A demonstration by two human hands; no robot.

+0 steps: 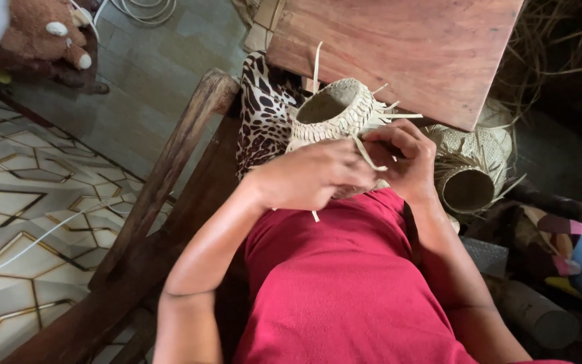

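A small woven straw basket (pixel 335 111) with loose strip ends poking out sits in front of my chest, its round mouth facing up and away. My left hand (pixel 311 176) wraps the near side of the basket from below. My right hand (pixel 402 158) pinches a pale straw strip (pixel 368 155) at the basket's right edge, fingers closed on it. Both hands touch the basket just above my red shirt (pixel 345 283).
A wooden table top (pixel 405 47) lies just beyond the basket. A leopard-print cloth (pixel 261 114) hangs on a wooden chair arm (pixel 170 168) at left. More woven baskets (pixel 469 168) lie at right. A plush toy (pixel 45 30) sits far left; patterned floor tiles (pixel 28 202) spread below.
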